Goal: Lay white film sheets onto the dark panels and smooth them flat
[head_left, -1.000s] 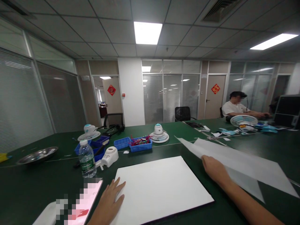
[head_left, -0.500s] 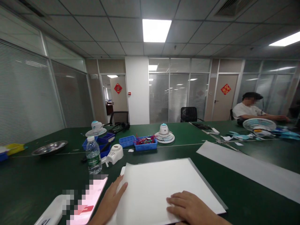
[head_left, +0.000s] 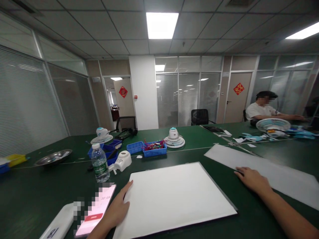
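At the near left, a white case (head_left: 58, 221) lies beside a phone (head_left: 96, 214) with a pink screen, both on the green table (head_left: 184, 155). The left hand (head_left: 117, 207) rests at the left edge of a large white sheet (head_left: 174, 199), its thumb and forefinger spread apart, the fingers loose and not clenched. That sheet lies flat in front of the wearer, a darker border showing along its right side. Well to the right, the right hand (head_left: 253, 181) is at the near edge of a long pale sheet (head_left: 286, 181), fingers bent; whether they pinch that edge, I cannot tell. Beyond the phone stand a water bottle (head_left: 100, 166) and, near it, a white plastic housing (head_left: 123, 161). Farther on, a blue tray (head_left: 155, 152) holds tangled red wires, with a white fan-like unit (head_left: 173, 137) just beside it. A shiny metal dish (head_left: 53, 157) sits off to the left. Across the table at the right, a person in a white shirt (head_left: 258, 112) sits behind a round white grille (head_left: 273, 124); a black chair (head_left: 199, 117) stands beyond the far edge.
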Motion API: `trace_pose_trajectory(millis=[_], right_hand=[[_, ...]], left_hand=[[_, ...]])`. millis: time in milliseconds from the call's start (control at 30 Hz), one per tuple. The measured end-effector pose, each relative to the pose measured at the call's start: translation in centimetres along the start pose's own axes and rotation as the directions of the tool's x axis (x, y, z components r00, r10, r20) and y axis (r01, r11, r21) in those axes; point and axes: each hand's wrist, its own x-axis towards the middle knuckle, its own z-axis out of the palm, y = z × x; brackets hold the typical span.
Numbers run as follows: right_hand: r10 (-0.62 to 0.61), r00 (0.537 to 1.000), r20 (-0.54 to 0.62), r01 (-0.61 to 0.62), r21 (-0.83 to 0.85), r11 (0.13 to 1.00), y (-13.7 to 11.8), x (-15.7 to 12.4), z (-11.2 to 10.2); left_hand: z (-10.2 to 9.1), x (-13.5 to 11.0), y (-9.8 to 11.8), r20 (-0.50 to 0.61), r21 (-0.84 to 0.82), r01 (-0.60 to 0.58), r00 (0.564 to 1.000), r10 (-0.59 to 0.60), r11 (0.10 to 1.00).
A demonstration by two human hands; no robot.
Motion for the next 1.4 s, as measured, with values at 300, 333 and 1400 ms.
trace_pose_trajectory(millis=[300, 333, 1400], right_hand=[[-0.149, 0.982, -0.115, 0.145, -0.043, 0.988, -7.0, -3.1, -4.4], [-0.180, 0.974, -0.136, 0.175, -0.046, 0.983, -8.1, -3.8, -4.9], [-0.092, 0.996, 0.006, 0.092, 0.015, 0.996, -6.7, -3.7, -4.4]], left_hand=[[1.8, -0.4, -1.3, -0.017, 0.183, -0.163, 0.986, 0.169, 0.970], [1.8, -0.4, -1.3, -0.014, 0.192, -0.164, 0.985, 0.169, 0.968], [1.5, -0.4, -0.7, -0.047, 0.165, -0.120, 0.991, 0.129, 0.979]])
